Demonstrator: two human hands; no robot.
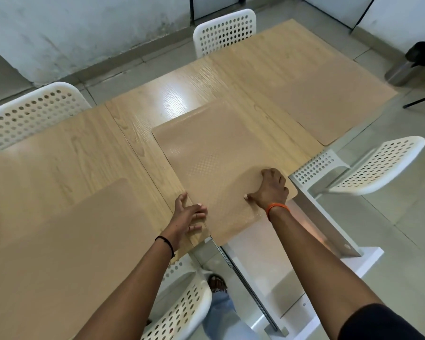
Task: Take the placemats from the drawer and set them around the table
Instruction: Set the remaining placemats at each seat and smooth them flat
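Note:
A tan placemat [214, 153] lies skewed on the light wooden table [142, 99], its near corner hanging past the table's front edge. My right hand [271, 187] presses down on its near right part with fingers bent. My left hand [190, 212] touches its near left edge with spread fingers. Another placemat [329, 94] lies at the table's right end. A third placemat [59, 241] covers the near left part. The drawer is out of sight.
White perforated chairs stand around the table: one at the far side [225, 30], one at the left [32, 111], one at the right [368, 163], one near my legs [182, 307]. A dark bin [412, 62] stands on the tiled floor at the far right.

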